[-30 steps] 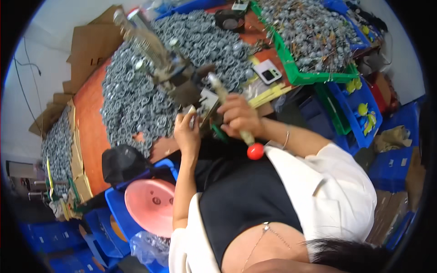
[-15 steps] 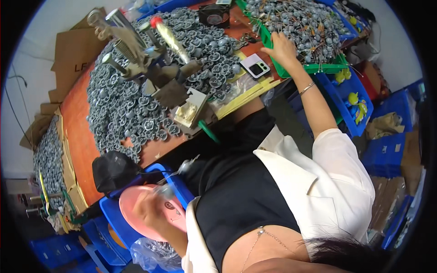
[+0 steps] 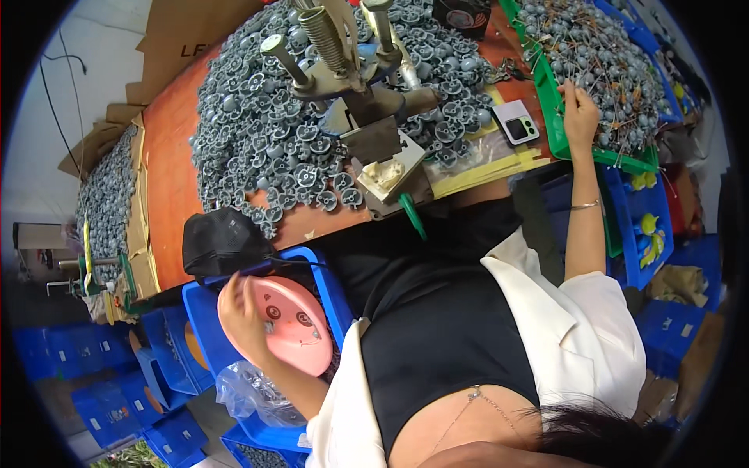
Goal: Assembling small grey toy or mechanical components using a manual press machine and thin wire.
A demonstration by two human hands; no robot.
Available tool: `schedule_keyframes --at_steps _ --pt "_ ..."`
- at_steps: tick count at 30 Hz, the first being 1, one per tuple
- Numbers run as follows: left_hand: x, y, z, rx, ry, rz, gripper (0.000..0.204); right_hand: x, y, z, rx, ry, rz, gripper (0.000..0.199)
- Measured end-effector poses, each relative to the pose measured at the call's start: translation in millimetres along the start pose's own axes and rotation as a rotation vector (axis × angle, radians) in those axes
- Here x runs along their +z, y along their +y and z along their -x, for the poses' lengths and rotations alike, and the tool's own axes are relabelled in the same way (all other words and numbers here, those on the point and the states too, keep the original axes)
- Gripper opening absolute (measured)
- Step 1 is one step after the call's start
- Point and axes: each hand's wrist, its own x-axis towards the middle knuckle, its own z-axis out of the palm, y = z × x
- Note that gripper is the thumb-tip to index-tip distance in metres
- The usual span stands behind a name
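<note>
My left hand (image 3: 248,316) is over the left side of a pink basin (image 3: 300,347) with a printed face. Its fingers are stretched out and slightly blurred, with nothing visible in them. A few small grey pieces lie in the basin, which rests on a blue bin (image 3: 337,292). On the right, my right hand (image 3: 580,117) is at the near left part of a green tray (image 3: 555,132), fingers bent together. What they pinch is too small to make out. Grey balls with thin wire leads (image 3: 616,86) fill the tray.
A hand press (image 3: 367,101) with a green handle stands at the table's near edge, amid heaped grey plastic shells (image 3: 265,117). A phone (image 3: 516,122) lies between heap and tray. A black cloth-like item (image 3: 226,243) sits beside the basin. Blue bins (image 3: 647,242) stand at right.
The view has shifted, so the table appears farther right. My left hand has moved to the basin's upper left side. My right hand's fingers, spread before, are now drawn together by the wired balls.
</note>
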Motion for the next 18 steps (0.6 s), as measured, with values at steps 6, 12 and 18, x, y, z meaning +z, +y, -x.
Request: schedule_keyframes --at_steps 6,12,18 --pt "121 85 -94 0.498 -0.082 0.11 0.029 -43 -57 2 0.242 0.181 -0.685 0.037" --pt "193 92 -146 0.584 0.053 -0.159 0.032 -114 -127 6 -0.146 0.137 -0.797 0.033" --pt "170 97 -90 0.372 -0.004 0.689 0.024 -88 -152 66 -0.086 -0.55 -0.935 0.043"
